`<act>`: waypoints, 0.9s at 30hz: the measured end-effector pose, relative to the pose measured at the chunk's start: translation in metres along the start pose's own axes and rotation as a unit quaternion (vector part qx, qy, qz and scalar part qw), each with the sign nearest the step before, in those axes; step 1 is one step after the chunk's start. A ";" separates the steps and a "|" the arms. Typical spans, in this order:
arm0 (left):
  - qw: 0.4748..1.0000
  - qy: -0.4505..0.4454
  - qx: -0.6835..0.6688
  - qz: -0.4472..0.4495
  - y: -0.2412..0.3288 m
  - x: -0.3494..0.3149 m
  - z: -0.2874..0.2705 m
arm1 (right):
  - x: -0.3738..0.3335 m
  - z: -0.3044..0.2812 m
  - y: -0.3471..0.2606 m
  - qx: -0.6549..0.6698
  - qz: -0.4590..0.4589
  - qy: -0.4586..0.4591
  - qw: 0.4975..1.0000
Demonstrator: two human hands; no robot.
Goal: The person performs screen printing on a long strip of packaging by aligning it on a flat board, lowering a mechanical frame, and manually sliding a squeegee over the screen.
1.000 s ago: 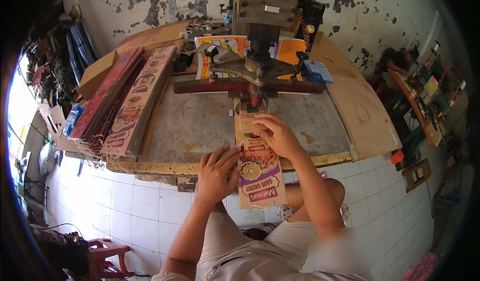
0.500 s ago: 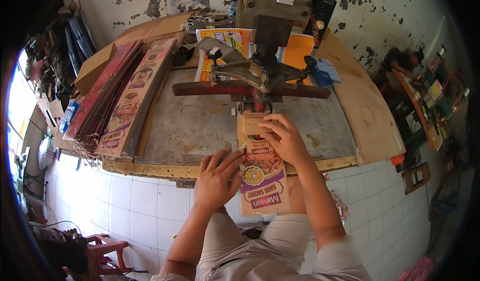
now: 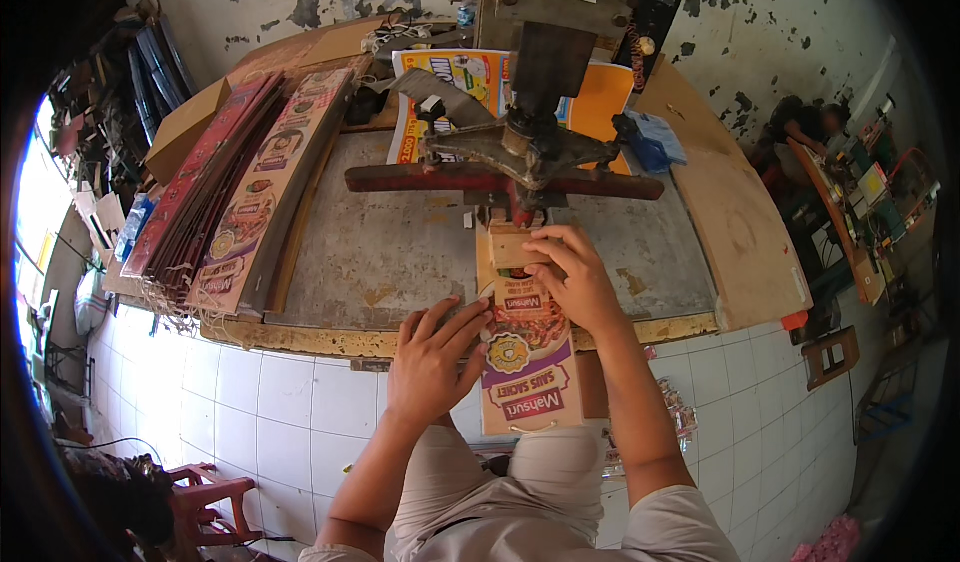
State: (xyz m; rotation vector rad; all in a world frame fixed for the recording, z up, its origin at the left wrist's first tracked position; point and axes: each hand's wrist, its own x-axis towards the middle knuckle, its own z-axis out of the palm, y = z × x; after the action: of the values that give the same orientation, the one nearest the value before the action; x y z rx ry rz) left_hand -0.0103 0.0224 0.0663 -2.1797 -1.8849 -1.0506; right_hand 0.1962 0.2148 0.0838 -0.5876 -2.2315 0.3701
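A long printed cardboard strip [image 3: 532, 377] lies under the press, its near end jutting past the table edge over my lap, with a string loop at that end. My left hand [image 3: 437, 354] rests along the strip's left edge, fingers stretched out and slightly apart. On the far part of the strip sits a small wooden block [image 3: 513, 252], right below the red crossbar [image 3: 420, 177] of the press. My right hand [image 3: 578, 287] is at the strip's right side, fingers loosely bent and apart, fingertips touching the block's right side. The strip's far end is hidden beneath the press.
Stacks of printed cardboard strips [image 3: 265, 197] and dark red strips [image 3: 205, 177] lie at the table's left. A cardboard sheet [image 3: 735, 222] covers the right side. Behind the metal press head [image 3: 525, 147] stand colourful printed sheets [image 3: 600, 102]. Another person [image 3: 800, 127] sits far right.
Both hands keep nearly the same place on the strip and block. My right leg has shifted left, uncovering floor beside it. The view has moved slightly.
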 end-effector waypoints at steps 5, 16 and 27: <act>0.999 -0.034 -0.003 0.024 -0.002 0.017 -0.013 | -0.001 -0.003 -0.007 -0.041 -0.005 0.027 0.999; 0.989 -0.130 -0.013 0.065 -0.082 0.117 0.000 | -0.015 0.008 0.015 -0.121 0.142 0.063 0.980; 0.985 -0.127 0.040 0.107 -0.092 0.128 0.015 | -0.020 0.014 0.021 -0.184 0.112 0.032 0.976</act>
State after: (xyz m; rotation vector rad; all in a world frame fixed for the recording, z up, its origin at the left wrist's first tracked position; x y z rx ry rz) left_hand -0.0846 0.1602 0.0898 -2.5002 -1.6951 -0.6764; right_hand 0.2036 0.2211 0.0529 -1.0363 -2.1893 0.0441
